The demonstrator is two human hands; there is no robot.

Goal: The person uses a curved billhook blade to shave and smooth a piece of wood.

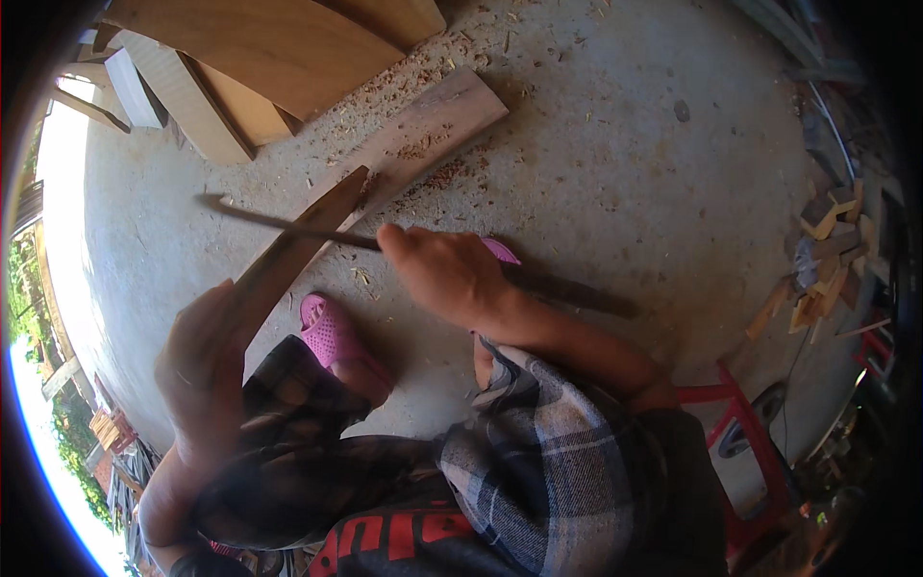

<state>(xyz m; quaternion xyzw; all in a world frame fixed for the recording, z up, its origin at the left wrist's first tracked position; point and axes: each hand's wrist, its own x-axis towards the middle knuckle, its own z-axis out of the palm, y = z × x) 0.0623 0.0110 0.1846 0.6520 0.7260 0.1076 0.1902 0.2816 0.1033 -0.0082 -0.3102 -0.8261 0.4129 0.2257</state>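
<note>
My left hand [202, 361] is wrapped round the lower end of a narrow, tapered piece of wood [332, 204], which slants up and to the right. My right hand [447, 274] grips a long, thin knife [312, 232] with a small hook at its tip. Its blade lies across the piece of wood, pointing left. Behind my right hand a dark, blurred bar shape runs to the right; I cannot tell whether it is the knife's handle or a shadow. Beneath both, a thick plank [437, 125] rests on the floor with brown shavings on it.
Large brown boards [279, 53] and pale panels [183, 91] lean at the upper left. Wood offcuts [827, 255] are heaped at the right. A red chair [745, 433] stands at the lower right. My feet in pink sandals [336, 332] are close below the plank; shavings litter the concrete floor [615, 144].
</note>
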